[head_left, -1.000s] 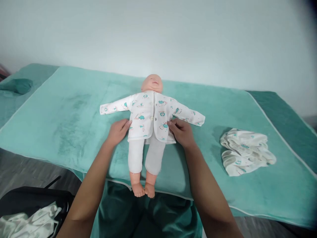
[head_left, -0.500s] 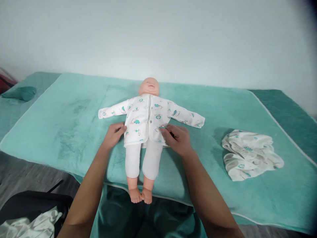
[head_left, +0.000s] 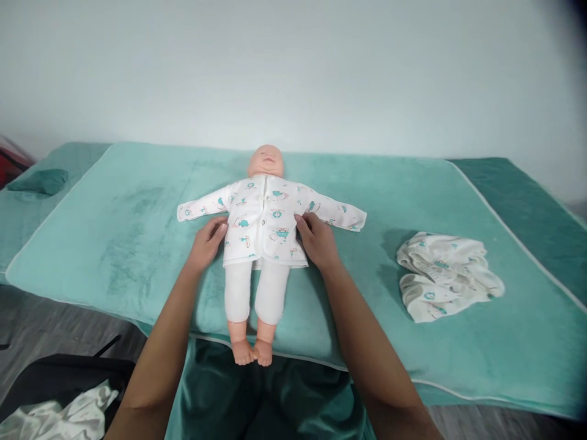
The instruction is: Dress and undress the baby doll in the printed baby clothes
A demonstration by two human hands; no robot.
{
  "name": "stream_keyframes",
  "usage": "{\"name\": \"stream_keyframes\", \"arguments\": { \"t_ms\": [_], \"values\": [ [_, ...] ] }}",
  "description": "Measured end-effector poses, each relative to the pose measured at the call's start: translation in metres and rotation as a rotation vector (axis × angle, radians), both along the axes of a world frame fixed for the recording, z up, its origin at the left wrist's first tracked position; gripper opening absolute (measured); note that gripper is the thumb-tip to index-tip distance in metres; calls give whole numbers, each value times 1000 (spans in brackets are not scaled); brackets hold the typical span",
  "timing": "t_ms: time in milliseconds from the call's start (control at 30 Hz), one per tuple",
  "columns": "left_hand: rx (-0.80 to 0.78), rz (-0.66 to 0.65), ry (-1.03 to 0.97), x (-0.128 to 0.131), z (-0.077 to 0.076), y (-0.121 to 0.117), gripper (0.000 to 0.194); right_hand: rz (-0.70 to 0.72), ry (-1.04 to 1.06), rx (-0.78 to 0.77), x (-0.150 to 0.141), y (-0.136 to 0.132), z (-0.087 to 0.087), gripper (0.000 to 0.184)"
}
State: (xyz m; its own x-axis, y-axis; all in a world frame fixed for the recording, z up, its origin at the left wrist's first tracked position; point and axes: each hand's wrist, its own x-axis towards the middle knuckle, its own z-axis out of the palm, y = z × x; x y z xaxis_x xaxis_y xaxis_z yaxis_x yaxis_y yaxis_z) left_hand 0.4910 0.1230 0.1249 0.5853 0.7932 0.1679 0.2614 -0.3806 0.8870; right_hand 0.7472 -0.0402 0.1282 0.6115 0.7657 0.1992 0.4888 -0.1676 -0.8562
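A baby doll (head_left: pixel 266 160) lies on its back on a green plush bed cover, its feet toward me. It wears a white baby jacket (head_left: pixel 245 229) with teal and red prints, both sleeves spread out to the sides. The front edges lie together down the middle, with small snaps along them. White cloth covers the doll's legs (head_left: pixel 238 290). My left hand (head_left: pixel 207 244) is closed at the jacket's left side edge. My right hand (head_left: pixel 317 239) is closed at its right side edge, thumb against the fabric below the sleeve. The fingertips are partly hidden.
A crumpled printed white garment (head_left: pixel 449 275) lies on the bed cover (head_left: pixel 367 293) to the right. At lower left, a black chair (head_left: pixel 59 370) bears more printed cloth (head_left: pixel 68 415). A pale wall (head_left: pixel 293 73) stands behind the bed.
My right hand has moved from the jacket's front panel up and out to its side edge. The front edges now lie closer together. The view has shifted slightly.
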Motion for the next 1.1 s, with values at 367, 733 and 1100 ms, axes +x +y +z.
{"name": "stream_keyframes", "arguments": {
  "t_ms": [367,733,1100],
  "values": [
    [-155,-45,-89,7,2,-11,75,180,252,141,-5,8,-17,60],
    [-473,-131,-465,58,2,-5,77,360,364,344,-5,10,-3,87],
    [-372,70,-476,70,-12,-6,59,72,378,310,7,11,-14,65]
  ]
}}
